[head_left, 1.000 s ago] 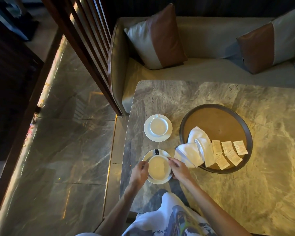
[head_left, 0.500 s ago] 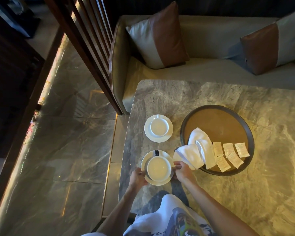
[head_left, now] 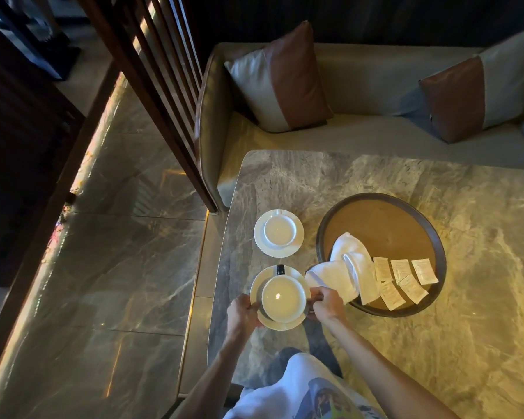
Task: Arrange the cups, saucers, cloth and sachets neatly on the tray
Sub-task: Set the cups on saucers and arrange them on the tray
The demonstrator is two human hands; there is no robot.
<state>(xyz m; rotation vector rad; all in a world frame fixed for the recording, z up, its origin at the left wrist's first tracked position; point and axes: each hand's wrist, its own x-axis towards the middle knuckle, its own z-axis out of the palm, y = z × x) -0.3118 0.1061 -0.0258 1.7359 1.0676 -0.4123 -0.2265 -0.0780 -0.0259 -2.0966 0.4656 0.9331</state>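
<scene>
Left hand (head_left: pixel 245 311) and right hand (head_left: pixel 327 305) grip the near saucer (head_left: pixel 280 323) (cup (head_left: pixel 283 297) aboard) between them.

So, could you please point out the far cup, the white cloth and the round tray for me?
far cup (head_left: pixel 279 231), head view, on its inner bowl.
white cloth (head_left: pixel 350 269), head view, on its bunched middle.
round tray (head_left: pixel 384 225), head view, on its bare brown floor.

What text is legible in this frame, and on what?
Nothing can be read.
Sachets: faint print on all five, too small and blurred to read.
Shirt: colourful graphic, no letters can be made out.
Cups, saucers, cloth, tray: no markings visible.
</scene>
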